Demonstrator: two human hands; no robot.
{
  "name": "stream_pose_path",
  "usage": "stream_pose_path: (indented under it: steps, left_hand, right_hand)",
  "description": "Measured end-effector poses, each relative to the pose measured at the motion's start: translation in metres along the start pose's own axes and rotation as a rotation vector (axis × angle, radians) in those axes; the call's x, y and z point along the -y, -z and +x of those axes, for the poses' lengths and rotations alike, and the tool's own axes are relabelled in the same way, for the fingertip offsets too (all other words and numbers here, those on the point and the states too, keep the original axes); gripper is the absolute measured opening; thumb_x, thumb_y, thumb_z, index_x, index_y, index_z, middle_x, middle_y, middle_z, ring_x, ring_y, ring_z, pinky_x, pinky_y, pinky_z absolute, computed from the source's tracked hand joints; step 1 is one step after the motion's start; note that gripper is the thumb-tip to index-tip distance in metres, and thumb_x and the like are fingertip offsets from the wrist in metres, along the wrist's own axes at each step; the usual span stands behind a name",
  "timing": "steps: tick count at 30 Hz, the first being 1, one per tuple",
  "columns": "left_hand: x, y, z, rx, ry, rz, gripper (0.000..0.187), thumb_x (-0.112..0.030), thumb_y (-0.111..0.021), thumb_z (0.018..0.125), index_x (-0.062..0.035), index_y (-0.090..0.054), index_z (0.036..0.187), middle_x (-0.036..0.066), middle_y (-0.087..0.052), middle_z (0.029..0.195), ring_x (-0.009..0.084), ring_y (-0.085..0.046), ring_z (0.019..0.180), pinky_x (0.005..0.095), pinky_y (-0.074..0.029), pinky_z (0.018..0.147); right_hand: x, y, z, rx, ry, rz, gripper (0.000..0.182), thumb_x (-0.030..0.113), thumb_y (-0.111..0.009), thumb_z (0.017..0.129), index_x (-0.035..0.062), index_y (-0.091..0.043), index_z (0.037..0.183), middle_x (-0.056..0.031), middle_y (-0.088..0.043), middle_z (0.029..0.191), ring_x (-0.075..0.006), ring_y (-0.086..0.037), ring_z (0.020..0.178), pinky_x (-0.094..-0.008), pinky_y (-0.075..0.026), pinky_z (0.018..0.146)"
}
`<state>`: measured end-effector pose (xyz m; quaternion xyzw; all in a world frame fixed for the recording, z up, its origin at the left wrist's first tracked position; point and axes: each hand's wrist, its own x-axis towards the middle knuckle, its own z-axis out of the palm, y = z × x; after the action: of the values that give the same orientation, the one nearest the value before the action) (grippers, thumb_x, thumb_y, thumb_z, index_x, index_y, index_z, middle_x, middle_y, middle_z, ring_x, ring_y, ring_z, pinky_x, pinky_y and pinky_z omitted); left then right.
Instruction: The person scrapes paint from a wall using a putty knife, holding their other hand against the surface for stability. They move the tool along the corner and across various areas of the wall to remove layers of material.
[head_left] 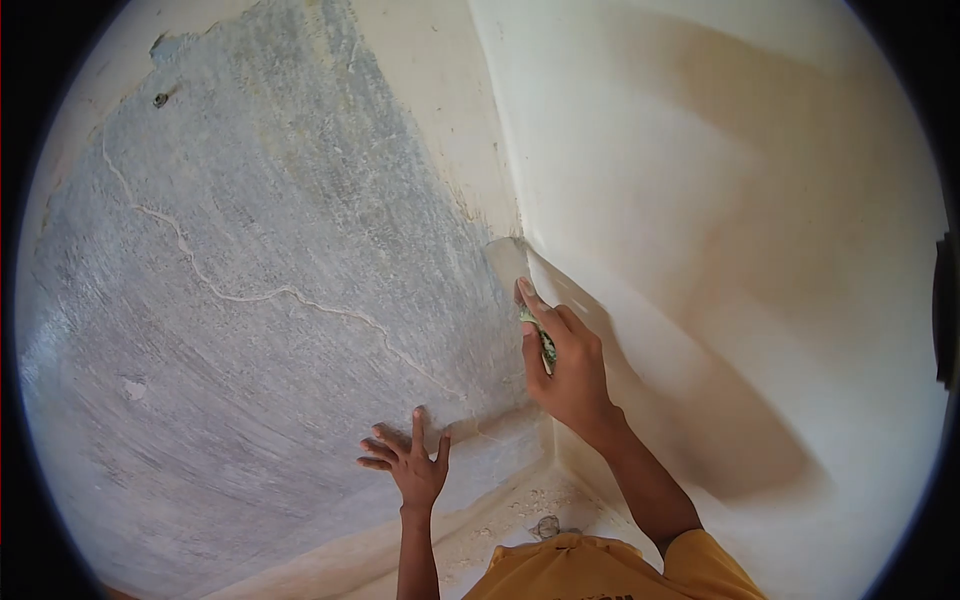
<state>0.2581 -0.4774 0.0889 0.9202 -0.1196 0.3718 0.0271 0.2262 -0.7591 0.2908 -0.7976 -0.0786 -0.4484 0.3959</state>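
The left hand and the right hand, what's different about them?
The left hand has its fingers spread open, while the right hand grips a scraper. The left hand is lower in the picture; the right hand is higher. Both are bare.

Single head-worn cam, fwd/down view, close to wall corner (513,180).

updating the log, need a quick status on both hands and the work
Right hand gripping green-handled flat-bladed scraper at wall corner. Left hand open, fingers spread at rough grey wall. Nothing visibly blocking scraper.
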Motion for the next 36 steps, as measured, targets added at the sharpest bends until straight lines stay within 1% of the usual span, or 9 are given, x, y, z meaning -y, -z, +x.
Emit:
stream_pose_path:
  steps: [6,9,15,18,21,24,28,29,36]
  left_hand:
    - [-0.002,-0.004,0.001,-0.036,0.006,0.034,0.079,-0.058,-0.072,0.089,-0.0264,-0.044,0.156,0.034,0.023,0.162,0.0562,0.038,0.141,0.0787,0.024,0.1]
    - [-0.006,-0.006,0.005,-0.099,0.005,0.079,0.084,-0.062,-0.073,0.086,-0.0262,-0.044,0.156,0.033,0.022,0.163,0.0553,0.037,0.142,0.0786,0.024,0.101]
    - [-0.009,-0.011,0.005,-0.127,0.046,0.087,0.087,-0.067,-0.074,0.083,-0.0269,-0.046,0.155,0.031,0.019,0.165,0.0534,0.035,0.144,0.0768,0.023,0.104]
    - [-0.008,-0.012,0.006,-0.143,0.007,0.156,0.095,-0.071,-0.07,0.083,-0.021,-0.039,0.158,0.036,0.018,0.163,0.0582,0.032,0.144,0.0797,0.019,0.104]
    - [-0.008,-0.013,0.005,-0.141,0.032,0.096,0.086,-0.068,-0.073,0.083,-0.0277,-0.046,0.154,0.031,0.019,0.165,0.0533,0.034,0.145,0.0756,0.024,0.105]
    - [-0.009,-0.01,0.005,-0.132,0.047,0.085,0.085,-0.067,-0.072,0.084,-0.0284,-0.046,0.154,0.03,0.019,0.165,0.0525,0.034,0.145,0.0746,0.024,0.106]
    - [-0.011,-0.011,0.007,-0.151,0.039,0.085,0.085,-0.067,-0.073,0.084,-0.0292,-0.045,0.154,0.029,0.02,0.166,0.0518,0.033,0.146,0.0741,0.024,0.106]
    - [-0.011,-0.01,0.008,-0.152,0.039,0.085,0.085,-0.067,-0.073,0.084,-0.0292,-0.046,0.154,0.029,0.02,0.166,0.0517,0.033,0.146,0.0741,0.024,0.106]
    - [-0.011,-0.008,0.005,-0.121,0.062,0.089,0.082,-0.067,-0.072,0.084,-0.0286,-0.049,0.152,0.029,0.019,0.166,0.0521,0.034,0.146,0.0742,0.024,0.106]
  right_hand:
    - [-0.027,-0.003,-0.022,0.033,0.026,0.045,0.051,0.003,-0.065,0.094,0.0071,-0.057,0.144,-0.0152,-0.058,0.076,-0.0283,-0.058,0.061,-0.0392,-0.046,0.056]
    - [-0.019,-0.002,-0.001,-0.041,0.049,0.071,0.049,0.005,-0.066,0.094,0.0064,-0.058,0.143,-0.0159,-0.058,0.075,-0.0294,-0.058,0.061,-0.0395,-0.046,0.056]
    - [-0.01,0.009,-0.006,0.061,-0.032,-0.037,0.047,0.005,-0.067,0.094,0.0049,-0.059,0.14,-0.0161,-0.059,0.075,-0.0312,-0.061,0.062,-0.0404,-0.048,0.056]
    - [-0.024,-0.001,-0.012,0.005,0.029,-0.01,0.046,0.005,-0.067,0.094,0.0049,-0.06,0.14,-0.0155,-0.06,0.075,-0.0305,-0.06,0.06,-0.0402,-0.047,0.055]
    - [-0.017,-0.003,0.019,-0.124,0.129,-0.017,0.047,0.006,-0.068,0.094,0.0054,-0.059,0.14,-0.015,-0.059,0.075,-0.03,-0.06,0.06,-0.0405,-0.047,0.055]
    - [0.001,0.002,0.034,-0.086,0.053,-0.052,0.048,0.006,-0.068,0.094,0.0062,-0.059,0.141,-0.0147,-0.059,0.076,-0.03,-0.06,0.06,-0.0406,-0.048,0.055]
    - [-0.022,-0.015,-0.003,-0.097,0.088,-0.021,0.049,0.007,-0.068,0.094,0.0073,-0.059,0.142,-0.0144,-0.059,0.075,-0.0299,-0.061,0.061,-0.0401,-0.049,0.057]
    - [-0.026,-0.016,-0.013,-0.063,0.052,0.013,0.049,0.006,-0.068,0.094,0.0072,-0.059,0.143,-0.0153,-0.059,0.075,-0.0302,-0.061,0.062,-0.0396,-0.049,0.058]
    - [-0.016,-0.009,0.022,-0.14,0.081,0.105,0.048,0.004,-0.066,0.094,0.0028,-0.058,0.142,-0.0183,-0.063,0.077,-0.031,-0.063,0.064,-0.0379,-0.05,0.061]
